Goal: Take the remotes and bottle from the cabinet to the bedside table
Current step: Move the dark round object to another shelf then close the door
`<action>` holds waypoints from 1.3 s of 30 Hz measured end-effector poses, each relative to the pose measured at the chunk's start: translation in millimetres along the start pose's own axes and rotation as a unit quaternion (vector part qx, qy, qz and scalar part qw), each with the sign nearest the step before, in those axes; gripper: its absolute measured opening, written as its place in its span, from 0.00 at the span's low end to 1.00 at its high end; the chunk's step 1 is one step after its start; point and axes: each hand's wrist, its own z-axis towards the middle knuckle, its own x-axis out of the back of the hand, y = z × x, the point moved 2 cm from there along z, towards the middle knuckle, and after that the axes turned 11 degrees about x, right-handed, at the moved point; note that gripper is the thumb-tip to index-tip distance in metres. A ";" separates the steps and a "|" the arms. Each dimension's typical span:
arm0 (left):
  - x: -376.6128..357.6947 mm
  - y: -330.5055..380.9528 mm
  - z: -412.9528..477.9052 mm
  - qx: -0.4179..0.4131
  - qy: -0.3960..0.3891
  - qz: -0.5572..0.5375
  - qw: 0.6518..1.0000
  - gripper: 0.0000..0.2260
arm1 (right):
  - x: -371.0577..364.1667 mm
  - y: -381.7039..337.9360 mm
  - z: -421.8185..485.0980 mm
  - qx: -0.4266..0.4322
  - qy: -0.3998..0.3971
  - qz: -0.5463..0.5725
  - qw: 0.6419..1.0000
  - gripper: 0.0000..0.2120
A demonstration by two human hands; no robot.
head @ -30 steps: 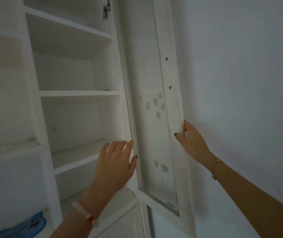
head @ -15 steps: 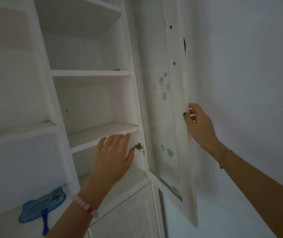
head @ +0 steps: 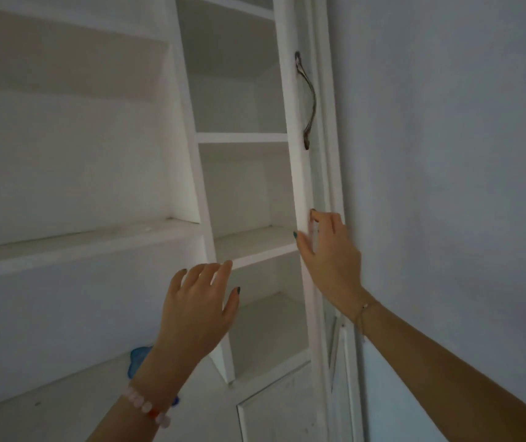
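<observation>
Right hand on edge of cabinet door, thumb on front face, fingers behind, gripping it. Left hand raised before cabinet shelves, fingers loosely spread, touching nothing. Remotes, bottle: whereabouts impossible to tell.

Right hand on cabinet door edge (left hand open, raised).

A pale grey wall fills the right side. A blue flat object lies on the wide lower ledge at the left, partly hidden, too little showing to tell what it is.
</observation>
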 end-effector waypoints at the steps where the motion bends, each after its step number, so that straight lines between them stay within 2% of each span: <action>1: 3.2 -10.7 -2.1 0.005 0.003 0.007 1.000 0.21 | -12.0 -9.8 2.1 0.000 0.000 -0.003 1.000 0.18; 9: 11.7 -80.4 -14.2 0.043 0.002 0.061 0.997 0.21 | -99.1 -51.1 16.5 -0.005 0.003 0.032 0.999 0.23; 16: 4.4 -103.7 -15.6 0.059 -0.010 0.081 0.995 0.21 | -135.6 -57.8 17.7 0.005 -0.013 0.025 1.000 0.26; 23: 6.3 -109.3 -17.6 0.062 -0.026 0.093 0.993 0.22 | -139.4 -53.0 13.5 0.039 -0.151 0.066 0.986 0.34; 32: 13.4 -107.1 -25.7 0.056 -0.029 0.087 0.994 0.22 | -142.4 -57.2 28.7 0.040 -0.304 0.115 0.945 0.31; 39: 14.8 -115.9 -28.4 0.060 -0.026 0.093 0.994 0.22 | -154.6 -59.7 36.2 0.044 -0.338 0.089 0.936 0.29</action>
